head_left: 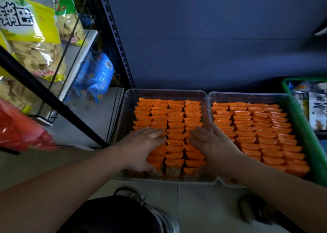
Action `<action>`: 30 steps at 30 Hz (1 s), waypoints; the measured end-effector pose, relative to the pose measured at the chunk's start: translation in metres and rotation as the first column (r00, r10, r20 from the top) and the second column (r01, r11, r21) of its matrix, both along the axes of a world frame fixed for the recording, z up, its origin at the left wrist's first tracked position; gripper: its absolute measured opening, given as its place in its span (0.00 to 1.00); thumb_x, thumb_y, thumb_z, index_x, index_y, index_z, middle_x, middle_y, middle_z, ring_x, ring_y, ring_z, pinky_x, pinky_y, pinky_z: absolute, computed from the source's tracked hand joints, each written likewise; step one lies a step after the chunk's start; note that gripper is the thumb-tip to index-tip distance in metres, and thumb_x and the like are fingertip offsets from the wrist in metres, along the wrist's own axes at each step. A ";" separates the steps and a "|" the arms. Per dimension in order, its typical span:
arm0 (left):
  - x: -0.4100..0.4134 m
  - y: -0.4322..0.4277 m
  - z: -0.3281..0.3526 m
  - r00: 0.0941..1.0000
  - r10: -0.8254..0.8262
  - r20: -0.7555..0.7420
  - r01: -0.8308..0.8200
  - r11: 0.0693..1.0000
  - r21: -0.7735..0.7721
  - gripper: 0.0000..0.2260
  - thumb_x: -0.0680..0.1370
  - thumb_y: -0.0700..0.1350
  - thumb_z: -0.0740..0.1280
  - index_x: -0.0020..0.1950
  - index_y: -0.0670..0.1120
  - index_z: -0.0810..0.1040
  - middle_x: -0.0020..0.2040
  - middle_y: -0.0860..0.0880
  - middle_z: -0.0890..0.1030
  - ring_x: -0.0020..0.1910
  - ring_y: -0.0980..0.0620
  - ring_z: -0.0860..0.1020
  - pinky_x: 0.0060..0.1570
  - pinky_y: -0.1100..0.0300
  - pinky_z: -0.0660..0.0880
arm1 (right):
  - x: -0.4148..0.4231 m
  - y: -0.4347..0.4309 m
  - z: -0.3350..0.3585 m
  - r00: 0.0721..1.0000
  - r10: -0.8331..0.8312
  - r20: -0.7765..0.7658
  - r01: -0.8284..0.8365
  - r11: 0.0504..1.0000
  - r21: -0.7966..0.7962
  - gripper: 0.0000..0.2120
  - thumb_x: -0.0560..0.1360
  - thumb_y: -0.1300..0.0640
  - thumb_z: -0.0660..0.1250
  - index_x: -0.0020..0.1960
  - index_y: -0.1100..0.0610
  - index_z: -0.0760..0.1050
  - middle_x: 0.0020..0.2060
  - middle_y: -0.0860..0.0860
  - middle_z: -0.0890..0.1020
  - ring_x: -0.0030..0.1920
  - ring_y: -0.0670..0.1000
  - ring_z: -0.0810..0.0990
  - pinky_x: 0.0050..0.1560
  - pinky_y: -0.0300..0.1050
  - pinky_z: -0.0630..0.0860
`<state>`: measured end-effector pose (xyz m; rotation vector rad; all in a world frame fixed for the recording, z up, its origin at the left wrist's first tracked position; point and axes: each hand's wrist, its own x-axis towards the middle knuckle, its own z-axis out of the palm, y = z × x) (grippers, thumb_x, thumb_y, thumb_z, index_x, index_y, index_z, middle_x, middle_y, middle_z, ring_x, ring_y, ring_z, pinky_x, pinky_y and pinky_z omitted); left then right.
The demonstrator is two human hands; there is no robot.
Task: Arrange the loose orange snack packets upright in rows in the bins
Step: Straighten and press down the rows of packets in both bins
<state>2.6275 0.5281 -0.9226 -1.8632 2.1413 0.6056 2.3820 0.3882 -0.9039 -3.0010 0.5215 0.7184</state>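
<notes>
Head view.

Left clear bin (127, 98): stands on the tiled floor (194, 206), against the foot of a black shelf rack (115, 37). It contains orange snack packets (175, 120) standing on edge in four columns that run from the near wall to the far wall.

Right clear bin (247, 94): its rim touches the left bin's rim. It holds a second batch of orange packets (258, 128), also in four columns, the rows slanting slightly to the right.

Left hand (143, 144): palm down on the two left columns of the left bin. Its fingers are extended and close together, pressing on the packet tops; nothing is gripped.

Right hand (212, 144): palm down at the right edge of the left bin, over the rims where the bins meet. Its fingers are straight and point toward the fourth column, resting on it; nothing is gripped.

Green crate (300, 121): just beside the right bin, containing mixed white and printed packages (317, 108).

Rack shelves: yellow snack bags (31, 37) upper left, blue packets (99, 76) lower down. A red bag (17, 131) appears at the left edge.
</notes>
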 end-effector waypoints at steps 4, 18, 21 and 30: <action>0.000 -0.001 -0.004 0.999 0.034 -0.018 -0.035 0.998 -0.060 0.51 0.72 0.67 0.75 0.85 0.51 0.53 0.86 0.50 0.51 0.84 0.50 0.50 0.81 0.53 0.44 | 0.008 0.002 0.000 0.998 -0.019 -0.054 0.016 0.999 -0.043 0.44 0.78 0.34 0.66 0.85 0.50 0.51 0.85 0.51 0.49 0.84 0.53 0.44 0.80 0.65 0.32; -0.003 -0.003 0.009 1.000 0.028 -0.013 -0.029 0.999 -0.025 0.47 0.73 0.66 0.74 0.85 0.49 0.56 0.85 0.48 0.54 0.84 0.49 0.52 0.81 0.52 0.45 | 0.009 0.003 0.006 0.993 -0.020 -0.113 0.016 0.999 -0.030 0.45 0.78 0.35 0.67 0.85 0.50 0.48 0.85 0.52 0.47 0.84 0.53 0.43 0.79 0.66 0.31; 0.000 0.001 0.015 0.996 0.063 -0.056 -0.065 0.997 -0.037 0.45 0.74 0.64 0.73 0.84 0.49 0.58 0.84 0.49 0.58 0.83 0.49 0.56 0.82 0.50 0.48 | 0.010 0.005 0.008 0.993 -0.038 -0.109 0.038 0.999 -0.001 0.45 0.78 0.36 0.67 0.85 0.50 0.49 0.85 0.52 0.48 0.84 0.54 0.45 0.80 0.64 0.33; 0.028 0.014 0.019 0.985 0.151 -0.081 -0.159 0.981 -0.113 0.31 0.70 0.64 0.74 0.66 0.47 0.76 0.61 0.50 0.75 0.62 0.46 0.75 0.61 0.46 0.76 | 0.027 0.026 0.010 0.980 -0.189 0.056 0.176 0.967 0.183 0.45 0.78 0.31 0.63 0.85 0.49 0.48 0.85 0.49 0.46 0.84 0.52 0.44 0.83 0.53 0.43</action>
